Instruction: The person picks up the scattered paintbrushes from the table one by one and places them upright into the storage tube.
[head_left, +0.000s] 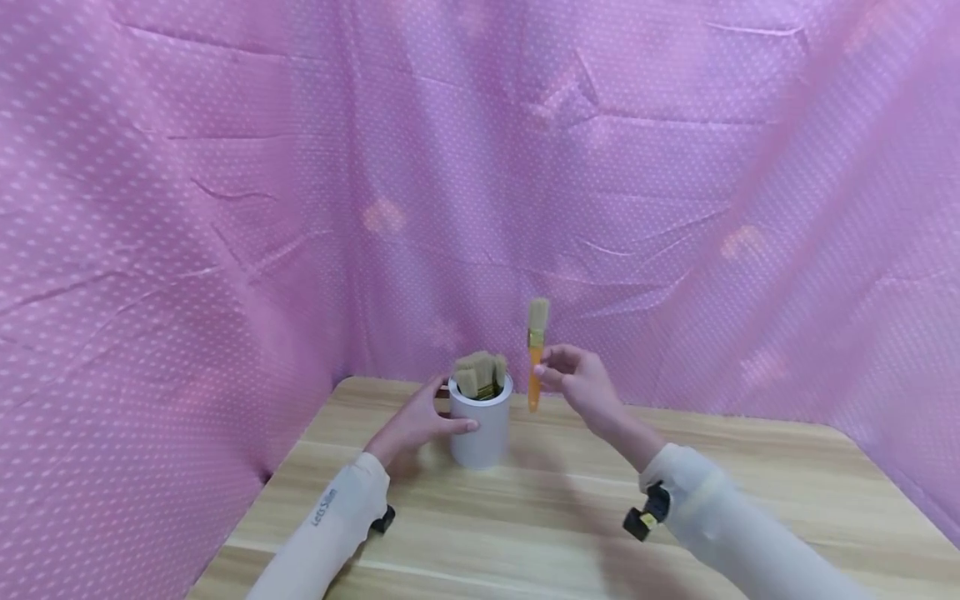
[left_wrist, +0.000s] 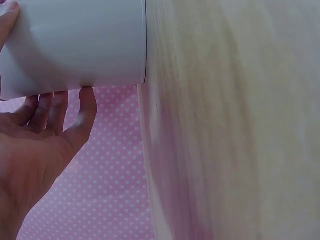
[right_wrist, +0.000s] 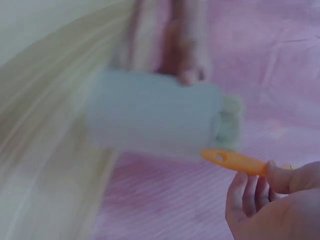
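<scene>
Orange-handled brush (head_left: 536,354) is pinched upright in the right hand (head_left: 577,383), bristles up, handle end down; it sits in the air just right of the white cup (head_left: 482,425) and slightly behind it, not touching the cup; handle end hangs clear above the table (head_left: 675,517); right wrist view shows the orange handle (right_wrist: 235,161) with a hole near its tip, thumb and curled fingers (right_wrist: 247,195) clamped on it, cup blurred behind; right hand is closed around the brush, thumb on one side, fingertips on the other; white cup stands upright on the table near the far left corner, packed with more brushes (head_left: 480,375), bristles up, poking above the rim; left hand (head_left: 416,425) wraps the cup's left side, fingers curved against the wall, thumb toward the front; left wrist view confirms fingertips (left_wrist: 87,100) touching the cup wall (left_wrist: 75,45), palm slightly off it; so left hand is gripping the cup, steadying it on the table; both forearms in pale long sleeves (head_left: 337,525), a small black clip with yellow at the right wrist (head_left: 645,515), a black one at the left; table is light wood grain; pink dotted cloth (head_left: 300,167) hangs behind and on both sides, creased, reaching down to the table edge.
</scene>
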